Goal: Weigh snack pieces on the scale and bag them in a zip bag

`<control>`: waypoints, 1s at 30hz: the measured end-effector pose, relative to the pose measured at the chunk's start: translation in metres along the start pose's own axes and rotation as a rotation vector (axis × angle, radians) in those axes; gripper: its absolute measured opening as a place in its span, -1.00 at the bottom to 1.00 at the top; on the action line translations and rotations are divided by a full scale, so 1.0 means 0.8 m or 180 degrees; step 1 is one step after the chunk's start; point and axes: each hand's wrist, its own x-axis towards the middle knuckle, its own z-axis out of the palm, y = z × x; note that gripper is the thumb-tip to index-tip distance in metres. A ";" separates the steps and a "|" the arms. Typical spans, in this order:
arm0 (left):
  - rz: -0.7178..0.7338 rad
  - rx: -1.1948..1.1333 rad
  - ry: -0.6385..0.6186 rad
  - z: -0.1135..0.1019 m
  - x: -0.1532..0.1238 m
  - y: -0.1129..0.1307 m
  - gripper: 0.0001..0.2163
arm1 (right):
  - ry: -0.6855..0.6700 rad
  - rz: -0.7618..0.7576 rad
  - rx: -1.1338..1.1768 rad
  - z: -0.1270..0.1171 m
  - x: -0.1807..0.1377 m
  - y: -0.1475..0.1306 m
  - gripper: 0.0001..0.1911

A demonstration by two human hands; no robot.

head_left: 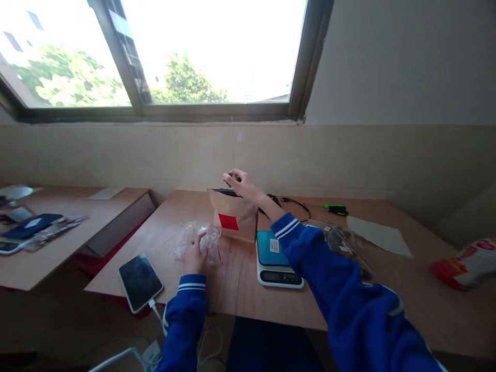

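My right hand [243, 186] is raised over the open top of a brown paper bag [240, 222] with a red label. Its fingers are closed around a small dark object [232, 177], mostly hidden, whose kind I cannot make out. Lower left, my left hand [196, 253] rests on crumpled clear zip bags [212, 240] with red seal lines, its fingers apart. Under my right forearm sits a white digital scale [281, 279] with a teal platform, partly covered by the sleeve.
A phone or small tablet [140, 281] with a white cable lies at the table's left edge. To the right are a clear bag of dark items [341, 243], a white paper sheet [377, 235], a green-and-black tool [336, 208] and a red-and-white packet [467, 263]. Black cable [298, 201] lies behind.
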 end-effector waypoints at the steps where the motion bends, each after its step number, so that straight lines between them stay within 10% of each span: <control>1: 0.0017 -0.0104 0.0054 0.000 0.001 0.002 -0.59 | 0.0006 -0.0118 -0.0356 0.002 0.000 0.005 -0.66; 7: 0.0209 -0.0744 0.0367 -0.019 0.023 0.011 -0.61 | -0.0037 -0.0300 -0.1553 0.004 -0.008 0.007 -0.68; 15: -0.0906 -0.0306 0.0908 -0.045 0.031 0.007 -0.73 | -0.0700 -0.0060 -0.2338 -0.002 -0.006 -0.024 -0.66; 18: -0.0551 -0.0326 0.1137 -0.055 0.022 0.049 -0.59 | -0.1129 0.0025 -0.2411 -0.006 0.000 -0.031 -0.61; 23: 0.1736 -0.1239 0.1014 -0.072 0.026 0.132 -0.43 | -0.1705 -0.0044 -0.2096 -0.016 0.010 -0.023 -0.61; 30: 0.1896 -0.1656 0.0926 -0.067 0.028 0.143 -0.62 | -0.2003 0.0194 -0.1825 -0.034 -0.001 -0.026 -0.61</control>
